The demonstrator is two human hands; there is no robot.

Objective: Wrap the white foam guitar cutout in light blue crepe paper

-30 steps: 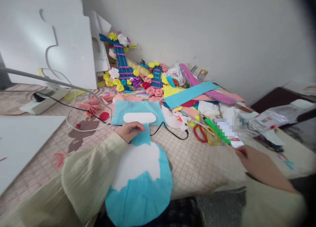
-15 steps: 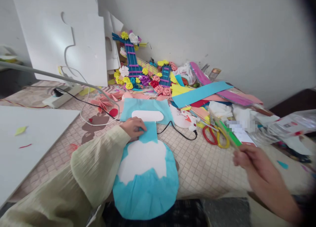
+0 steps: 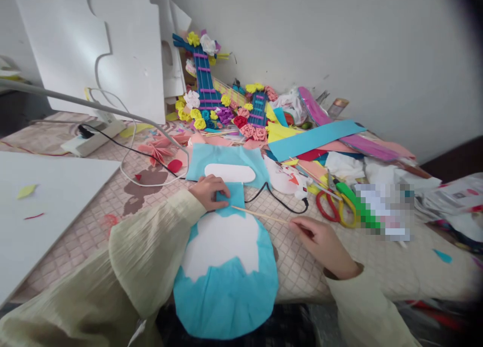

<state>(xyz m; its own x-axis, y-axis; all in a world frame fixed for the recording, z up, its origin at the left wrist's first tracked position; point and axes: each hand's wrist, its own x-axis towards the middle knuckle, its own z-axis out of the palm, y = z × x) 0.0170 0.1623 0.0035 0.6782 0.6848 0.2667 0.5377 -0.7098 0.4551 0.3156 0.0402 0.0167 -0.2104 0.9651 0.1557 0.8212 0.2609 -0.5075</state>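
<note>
A round-bodied white cutout [image 3: 224, 241] lies at the table's front edge, with light-blue crepe paper [image 3: 226, 296] folded over its rim. Its narrow blue neck [image 3: 236, 193] reaches up to a rounded white headpiece [image 3: 230, 173], which rests on a flat blue sheet [image 3: 196, 158]. My left hand [image 3: 212, 192] is closed at the left side of the neck, fingers bent and pressed on it. Between the fingers of my right hand [image 3: 320, 241] is a thin wooden stick [image 3: 264, 215]. The stick's far tip touches or hovers over the neck, beside my left fingertips; I cannot tell which.
Red-and-yellow-handled scissors [image 3: 337, 206] and a green-handled tool [image 3: 358, 206] lie at right. Behind stand blue guitar shapes [image 3: 206, 80] with paper flowers. A white board [image 3: 56, 186] lies left, near a power strip [image 3: 92, 138]. A black cable [image 3: 277, 198] crosses behind the cutout.
My right hand has swung in from the right, bringing the stick to the neck. My left hand stays at the neck. The whole view has shifted slightly.
</note>
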